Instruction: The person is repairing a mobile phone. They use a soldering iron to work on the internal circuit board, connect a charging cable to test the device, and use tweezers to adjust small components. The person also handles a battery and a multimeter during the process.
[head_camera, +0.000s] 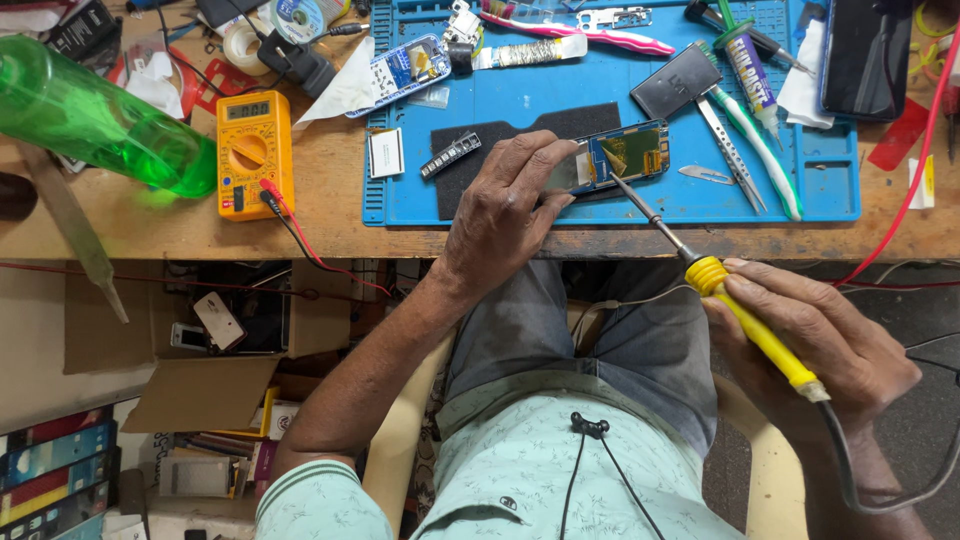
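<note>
An opened small phone with its circuit board showing (628, 154) lies on a dark pad (480, 140) on the blue work mat (520, 95). My left hand (505, 208) presses down on the phone's left end, holding it still. My right hand (815, 345) grips a yellow-handled soldering iron (760, 335). Its long metal tip (635, 195) reaches up and left and touches the board's lower left part.
A yellow multimeter (255, 150) with red and black leads and a green bottle (95, 115) sit left on the wooden bench. Tweezers (728, 150), a glue tube (750, 75), a toothbrush (590, 35) and a dark phone (865, 55) lie around the mat. Boxes sit under the bench.
</note>
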